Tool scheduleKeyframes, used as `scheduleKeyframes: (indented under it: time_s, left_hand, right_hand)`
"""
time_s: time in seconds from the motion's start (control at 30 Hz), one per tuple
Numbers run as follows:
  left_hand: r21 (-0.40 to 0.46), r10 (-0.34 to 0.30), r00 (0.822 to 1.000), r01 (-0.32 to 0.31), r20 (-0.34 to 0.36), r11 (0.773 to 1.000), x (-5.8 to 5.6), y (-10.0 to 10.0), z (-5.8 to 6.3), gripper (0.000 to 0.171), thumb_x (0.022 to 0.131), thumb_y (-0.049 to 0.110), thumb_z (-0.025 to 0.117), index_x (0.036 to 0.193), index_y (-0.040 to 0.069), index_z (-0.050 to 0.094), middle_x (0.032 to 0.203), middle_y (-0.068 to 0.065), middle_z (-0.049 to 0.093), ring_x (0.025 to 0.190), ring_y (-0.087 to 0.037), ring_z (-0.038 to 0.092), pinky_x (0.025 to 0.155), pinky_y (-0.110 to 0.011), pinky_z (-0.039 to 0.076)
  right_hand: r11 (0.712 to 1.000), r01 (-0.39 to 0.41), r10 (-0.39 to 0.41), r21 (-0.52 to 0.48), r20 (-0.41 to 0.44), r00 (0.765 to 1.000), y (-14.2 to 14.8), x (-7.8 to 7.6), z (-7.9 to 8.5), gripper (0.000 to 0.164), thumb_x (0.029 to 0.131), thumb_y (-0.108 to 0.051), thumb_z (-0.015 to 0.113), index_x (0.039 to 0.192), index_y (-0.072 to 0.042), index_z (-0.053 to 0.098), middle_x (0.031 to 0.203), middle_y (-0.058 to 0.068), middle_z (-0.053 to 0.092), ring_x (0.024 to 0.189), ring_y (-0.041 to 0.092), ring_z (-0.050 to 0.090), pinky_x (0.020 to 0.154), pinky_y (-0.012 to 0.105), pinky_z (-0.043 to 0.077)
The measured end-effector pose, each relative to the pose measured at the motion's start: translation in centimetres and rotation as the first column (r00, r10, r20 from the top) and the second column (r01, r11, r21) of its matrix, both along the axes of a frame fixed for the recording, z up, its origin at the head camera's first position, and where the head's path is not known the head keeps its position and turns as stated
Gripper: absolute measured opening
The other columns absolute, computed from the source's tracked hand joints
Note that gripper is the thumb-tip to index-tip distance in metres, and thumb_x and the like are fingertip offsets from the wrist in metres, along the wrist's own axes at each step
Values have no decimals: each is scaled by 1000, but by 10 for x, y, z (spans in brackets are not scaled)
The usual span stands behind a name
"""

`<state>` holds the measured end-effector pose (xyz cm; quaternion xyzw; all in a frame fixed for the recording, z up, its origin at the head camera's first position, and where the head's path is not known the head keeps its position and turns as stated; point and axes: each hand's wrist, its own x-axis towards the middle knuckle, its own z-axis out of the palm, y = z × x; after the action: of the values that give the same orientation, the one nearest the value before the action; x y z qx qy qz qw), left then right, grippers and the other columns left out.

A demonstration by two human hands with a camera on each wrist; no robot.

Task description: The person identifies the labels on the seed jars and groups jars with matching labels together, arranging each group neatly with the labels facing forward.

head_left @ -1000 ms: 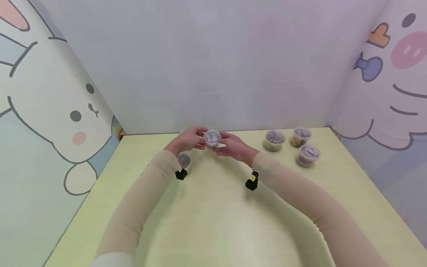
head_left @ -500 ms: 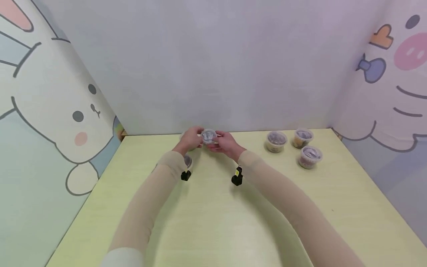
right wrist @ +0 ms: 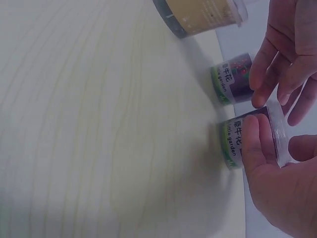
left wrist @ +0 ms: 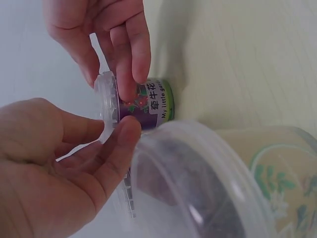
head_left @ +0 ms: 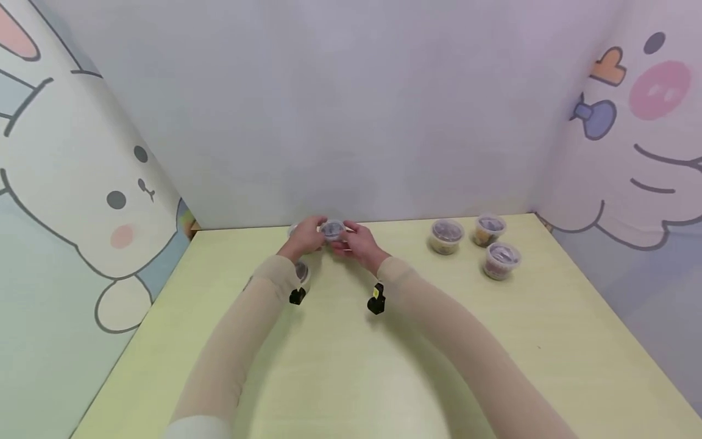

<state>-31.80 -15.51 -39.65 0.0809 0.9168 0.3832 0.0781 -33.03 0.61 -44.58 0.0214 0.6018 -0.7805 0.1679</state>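
Near the table's back edge, my right hand (head_left: 359,245) grips a small plastic tub with a clear lid (head_left: 332,230). In the right wrist view its thumb is at the lid and its fingers lie along the labelled side. The tub (left wrist: 165,101) has a purple and green label reading "My little garden". My left hand (head_left: 304,238) is on the tub's other side, thumb and finger pinching near the lid rim in the left wrist view. A matching tub (right wrist: 233,79) stands close beside it, mostly hidden by the left hand in the head view.
A larger beige tub (left wrist: 285,171) stands by the left wrist, partly covered by the sleeve in the head view. Three lidded tubs stand at the back right, including a front one (head_left: 501,261). A pale wall (head_left: 362,110) rises behind the table.
Both hands have moved the small tub left and lowered it beside the matching tub. My right arm has swung left with it. The tubs at the back right stay in place.
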Motion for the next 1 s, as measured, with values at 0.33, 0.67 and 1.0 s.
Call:
scheduleKeyframes:
  time_s: [0.33,0.67,1.0]
  left_hand:
    - [-88,29,999,-28,16,996,1,2,7,49,103,4,46,151,-4,41,151,-22,45,97,-32,68,78,-33,57]
    - [-134,27,1000,-27,2,991,-1,6,14,49,99,-2,44,148,-6,43,144,-24,52,88,-27,66,76,-32,55]
    - [-198,30,997,-44,-73,979,-4,12,2,44,99,-1,50,143,-8,50,139,-24,57,114,-34,60,97,-41,50]
  right_hand:
    - [996,-22,21,81,14,1000,-2,2,6,54,107,-11,51,158,-11,34,142,18,57,111,36,68,95,47,54]
    - [966,-34,41,258,-23,999,-3,0,13,55,107,-16,52,159,-16,34,146,14,55,99,36,71,88,47,58]
    - [903,-28,83,429,-110,990,1,9,14,55,108,-19,49,160,-15,32,147,18,51,107,38,67,82,45,60]
